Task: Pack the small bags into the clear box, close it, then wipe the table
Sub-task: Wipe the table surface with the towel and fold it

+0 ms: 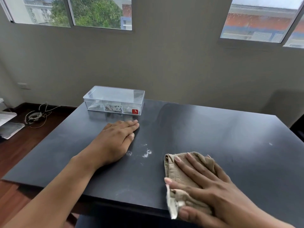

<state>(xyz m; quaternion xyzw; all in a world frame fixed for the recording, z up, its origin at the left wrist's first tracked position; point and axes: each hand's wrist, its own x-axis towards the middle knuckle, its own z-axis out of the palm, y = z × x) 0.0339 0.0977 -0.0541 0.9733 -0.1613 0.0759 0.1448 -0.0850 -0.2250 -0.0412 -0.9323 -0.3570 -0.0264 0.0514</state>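
My left hand [115,140] lies flat on the dark tabletop [213,137], palm down, fingers straight and together, holding nothing; its fingertips point toward the far left corner. My right hand [202,183] presses flat on a folded beige cloth [179,171] near the front edge of the tabletop, fingers spread and extended over the fabric, the thumb lying along the cloth's near end, which overhangs the front edge. Between the two hands, on the bare surface, sit a few small water droplets [146,153] and faint pale smears, nearer my left hand than the cloth. The clear box [114,100] stands at the far left corner of the tabletop, just beyond my left fingertips but not touching them; its transparent lid sits on top, closed, and a small red label [135,111] marks the right end of its front wall. Through the front wall the small bags [113,108] are visible lying on the bottom of the box, some with dark printed marks; their number cannot be told. Beyond the left edge of the tabletop, a coil of pale cable [35,116] lies on the wooden floor [14,155].
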